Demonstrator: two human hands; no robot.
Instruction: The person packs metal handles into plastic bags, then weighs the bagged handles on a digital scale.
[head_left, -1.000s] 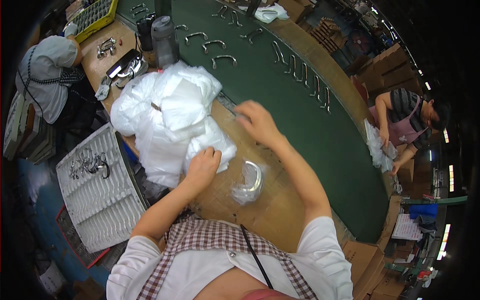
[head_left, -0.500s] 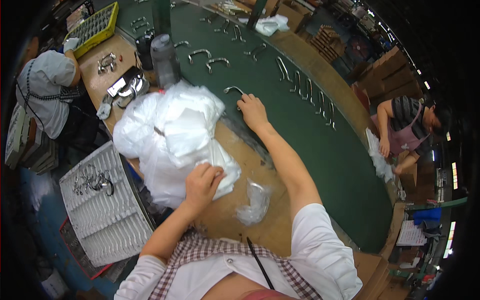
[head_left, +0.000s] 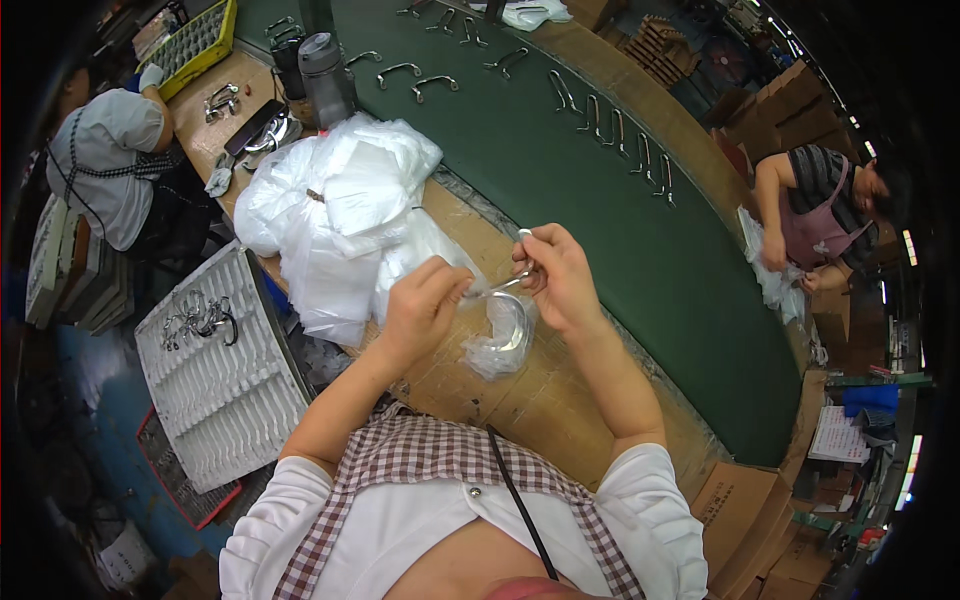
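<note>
Here's the metal handle, up between the two hands above the worktop, a curved, shiny piece slanting down from right to left. The right hand has it, thumb and fingers closed on its near side; the left hand pinches at the other end (whether any clear film is caught there too is too small to tell). Good handling here, I'd judge, means a light, steady right grip, left fingertips near the end, and the curve turned slowly so no corner snags.

Just below the hands lies a wrapped handle, and it would be wise to keep the bare metal from knocking it. Beyond the left hand, the heap of plastic bags sits within easy reach, best left unbrushed by that forearm. Farther out, past the right hand, the green belt carries more loose handles, spaced apart.
</note>
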